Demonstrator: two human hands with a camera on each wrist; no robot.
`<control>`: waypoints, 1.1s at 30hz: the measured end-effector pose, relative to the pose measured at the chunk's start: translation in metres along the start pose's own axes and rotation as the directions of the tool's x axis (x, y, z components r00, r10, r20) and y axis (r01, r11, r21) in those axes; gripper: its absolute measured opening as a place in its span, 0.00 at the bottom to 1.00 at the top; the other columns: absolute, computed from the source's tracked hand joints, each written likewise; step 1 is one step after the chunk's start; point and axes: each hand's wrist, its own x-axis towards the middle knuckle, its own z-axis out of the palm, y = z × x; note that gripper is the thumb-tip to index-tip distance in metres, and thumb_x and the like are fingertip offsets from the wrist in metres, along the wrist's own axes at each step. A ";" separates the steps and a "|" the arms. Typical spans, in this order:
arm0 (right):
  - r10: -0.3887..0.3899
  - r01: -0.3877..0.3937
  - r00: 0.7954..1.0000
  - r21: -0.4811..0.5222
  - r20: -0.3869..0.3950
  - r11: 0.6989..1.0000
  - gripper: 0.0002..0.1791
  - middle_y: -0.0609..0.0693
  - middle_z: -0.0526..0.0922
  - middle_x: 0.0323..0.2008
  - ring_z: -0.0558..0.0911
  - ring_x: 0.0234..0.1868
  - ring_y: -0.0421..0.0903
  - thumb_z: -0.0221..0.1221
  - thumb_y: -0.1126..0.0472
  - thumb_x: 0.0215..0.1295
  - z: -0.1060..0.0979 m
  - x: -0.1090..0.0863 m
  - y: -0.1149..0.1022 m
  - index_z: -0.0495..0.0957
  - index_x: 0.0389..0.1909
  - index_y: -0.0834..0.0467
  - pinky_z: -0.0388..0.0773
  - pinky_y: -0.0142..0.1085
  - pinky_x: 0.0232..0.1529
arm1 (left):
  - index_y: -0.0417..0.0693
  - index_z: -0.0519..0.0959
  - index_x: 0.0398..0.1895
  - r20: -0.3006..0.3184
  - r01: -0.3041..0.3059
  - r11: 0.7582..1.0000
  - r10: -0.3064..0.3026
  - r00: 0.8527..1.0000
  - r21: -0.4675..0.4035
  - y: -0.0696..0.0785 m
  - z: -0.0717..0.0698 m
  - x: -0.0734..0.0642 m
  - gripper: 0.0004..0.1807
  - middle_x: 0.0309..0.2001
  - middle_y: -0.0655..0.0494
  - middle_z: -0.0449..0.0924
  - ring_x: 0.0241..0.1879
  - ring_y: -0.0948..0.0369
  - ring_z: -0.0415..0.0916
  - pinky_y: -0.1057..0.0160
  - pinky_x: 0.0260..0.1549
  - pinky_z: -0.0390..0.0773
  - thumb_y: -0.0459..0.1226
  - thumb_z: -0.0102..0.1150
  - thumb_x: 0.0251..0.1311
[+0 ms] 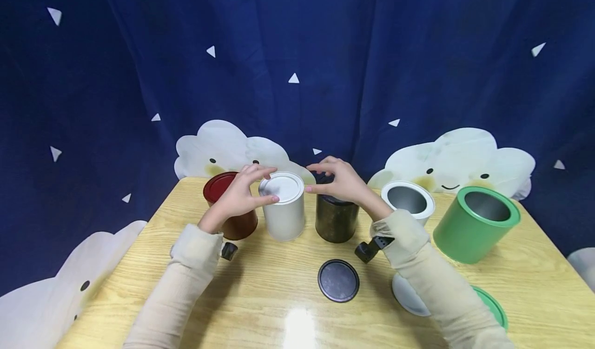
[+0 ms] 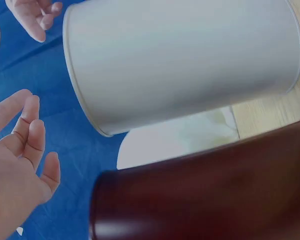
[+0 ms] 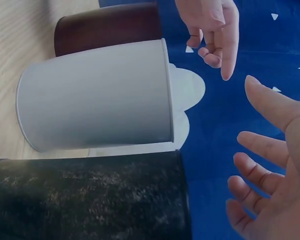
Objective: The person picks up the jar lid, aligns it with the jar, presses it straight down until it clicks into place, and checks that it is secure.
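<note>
A lidded white can stands upright between a dark red can and a black can. Above the rims of the red and white cans, my left hand holds nothing, thumb and fingers spread apart. My right hand hovers over the black can, also spread and empty, its fingertips pointing toward the white can's top. It hides much of the black can's top. Both wrist views show the white can's side, with the left hand and right hand beyond its lid end.
An uncovered white can and an uncovered green can stand to the right. On the wooden table lie a black lid, a white lid and a green lid, the last two partly behind the right sleeve. A blue curtain hangs behind.
</note>
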 end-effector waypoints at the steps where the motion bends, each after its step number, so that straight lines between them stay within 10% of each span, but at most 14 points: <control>1: -0.008 0.008 1.000 0.002 -0.007 1.000 0.28 0.54 0.77 0.39 0.74 0.38 0.52 0.70 0.53 0.44 -0.002 -0.002 0.000 0.79 0.48 0.60 0.70 0.41 0.40 | 0.37 0.74 0.53 -0.001 -0.005 1.000 0.005 1.000 0.000 0.002 0.000 0.000 0.32 0.39 0.44 0.74 0.44 0.53 0.63 0.53 0.45 0.62 0.38 0.71 0.41; 33: -0.102 0.105 0.991 0.036 -0.087 0.994 0.27 0.50 0.75 0.36 0.72 0.38 0.52 0.70 0.61 0.45 -0.038 -0.072 -0.005 0.77 0.50 0.61 0.68 0.33 0.33 | 0.43 0.68 0.60 0.017 -0.095 0.994 0.095 0.995 -0.046 0.035 0.013 -0.020 0.39 0.41 0.49 0.72 0.46 0.54 0.63 0.53 0.47 0.62 0.40 0.72 0.39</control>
